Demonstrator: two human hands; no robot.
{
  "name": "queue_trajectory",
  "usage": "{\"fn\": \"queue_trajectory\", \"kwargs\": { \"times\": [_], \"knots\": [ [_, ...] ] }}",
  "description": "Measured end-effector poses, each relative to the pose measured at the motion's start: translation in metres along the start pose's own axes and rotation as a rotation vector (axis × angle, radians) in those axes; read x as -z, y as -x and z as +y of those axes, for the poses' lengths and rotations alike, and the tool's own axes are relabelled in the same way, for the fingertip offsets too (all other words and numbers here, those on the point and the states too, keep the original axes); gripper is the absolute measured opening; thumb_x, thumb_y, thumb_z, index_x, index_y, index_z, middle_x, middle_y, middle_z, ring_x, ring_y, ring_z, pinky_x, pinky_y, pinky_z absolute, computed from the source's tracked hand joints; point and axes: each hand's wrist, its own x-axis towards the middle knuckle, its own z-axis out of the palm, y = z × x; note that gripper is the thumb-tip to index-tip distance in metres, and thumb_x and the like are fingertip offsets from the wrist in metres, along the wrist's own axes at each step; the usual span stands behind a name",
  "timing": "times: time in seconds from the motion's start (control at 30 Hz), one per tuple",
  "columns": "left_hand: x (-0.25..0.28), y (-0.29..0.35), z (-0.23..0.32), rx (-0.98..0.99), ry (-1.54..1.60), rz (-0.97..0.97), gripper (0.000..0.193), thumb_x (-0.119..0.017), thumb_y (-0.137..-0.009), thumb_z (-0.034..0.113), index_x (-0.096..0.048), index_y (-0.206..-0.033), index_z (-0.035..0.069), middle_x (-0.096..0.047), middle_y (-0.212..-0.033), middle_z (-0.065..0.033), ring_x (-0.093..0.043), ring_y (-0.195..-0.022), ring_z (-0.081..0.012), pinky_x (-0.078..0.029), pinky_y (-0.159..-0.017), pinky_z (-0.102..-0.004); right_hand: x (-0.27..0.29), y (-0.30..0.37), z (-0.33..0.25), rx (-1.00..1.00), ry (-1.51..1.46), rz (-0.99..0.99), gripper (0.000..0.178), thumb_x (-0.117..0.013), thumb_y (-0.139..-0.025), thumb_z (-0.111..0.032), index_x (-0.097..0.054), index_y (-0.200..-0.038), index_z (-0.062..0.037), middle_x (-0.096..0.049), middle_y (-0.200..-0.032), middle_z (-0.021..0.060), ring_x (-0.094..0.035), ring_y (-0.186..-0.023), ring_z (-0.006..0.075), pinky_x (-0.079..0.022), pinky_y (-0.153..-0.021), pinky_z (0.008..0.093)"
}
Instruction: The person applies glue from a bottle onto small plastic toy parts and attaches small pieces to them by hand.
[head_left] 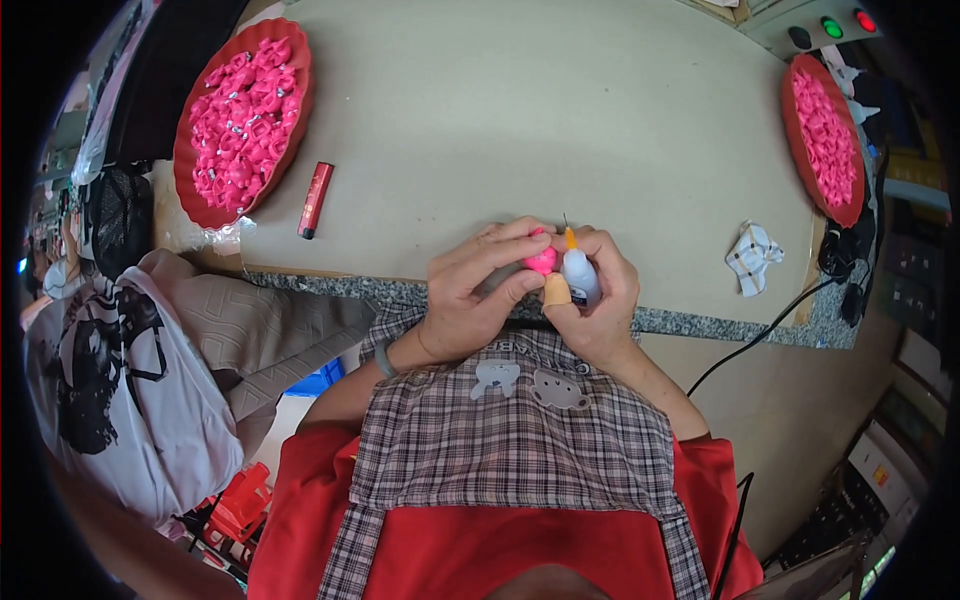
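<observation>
Close together at the table's near edge, both hands are at work. My left hand is closed on a small round pink plastic piece, holding it between thumb and fingers. Beside it, my right hand grips a small whitish squeeze bottle with an orange tip and a thin dark needle pointing away from me. A tan finger cot covers the right thumb. Fingers partly hide the pink piece, so I cannot tell whether the right fingers touch it too.
A red scalloped tray of pink pieces stands at the far left; another red tray holds more at the right. A red lighter-like stick lies near the left tray. At right lie a crumpled checked cloth and a black cable.
</observation>
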Motion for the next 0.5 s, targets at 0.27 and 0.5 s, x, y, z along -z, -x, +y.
{"fn": "queue_trajectory", "kwargs": {
  "times": [0.27, 0.5],
  "knots": [
    [-0.0042, 0.0050, 0.0027, -0.022, -0.014, -0.001, 0.033, -0.072, -0.076, 0.000, -0.065, -0.108, -0.003, -0.065, -0.107, -0.0203, -0.064, -0.093, -0.0279, -0.052, -0.081, -0.0340, 0.0023, 0.0070, 0.0008, 0.054, 0.054, 0.014, 0.027, -0.065, -0.067, 0.001, -0.055, -0.092, 0.0002, -0.060, -0.079, 0.0076, -0.056, -0.067, 0.0129, -0.046, -0.061, 0.0243],
    [-0.0011, 0.0023, 0.0010, -0.055, -0.042, -0.009, 0.032, -0.072, -0.076, 0.000, -0.065, -0.107, -0.004, -0.066, -0.106, -0.0211, -0.065, -0.090, -0.0280, -0.052, -0.079, -0.0338, -0.0005, 0.0038, 0.0008, 0.082, 0.080, 0.029, 0.025, -0.065, -0.067, 0.000, -0.055, -0.089, -0.0003, -0.060, -0.076, 0.0072, -0.055, -0.064, 0.0124, -0.046, -0.059, 0.0239]
  ]
}}
